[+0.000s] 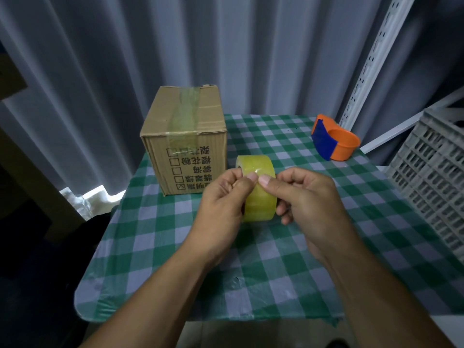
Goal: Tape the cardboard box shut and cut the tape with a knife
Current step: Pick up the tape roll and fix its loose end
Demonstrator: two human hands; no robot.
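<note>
A brown cardboard box [184, 136] stands at the table's far left, flaps closed, with clear tape strips running over its top and down the front. A yellowish roll of clear tape [257, 189] is held upright above the table's middle, just right of the box. My left hand [223, 204] grips the roll's left side, its thumb and forefinger pinching at the top of the roll. My right hand [308, 199] holds the right side, thumb pressed on the tape surface beside the left thumb. No knife is in view.
An orange and blue tape dispenser [334, 138] lies at the table's far right. A grey plastic crate [437, 182] stands off the right edge. The table wears a green checked cloth [175, 259]. Grey curtains hang behind.
</note>
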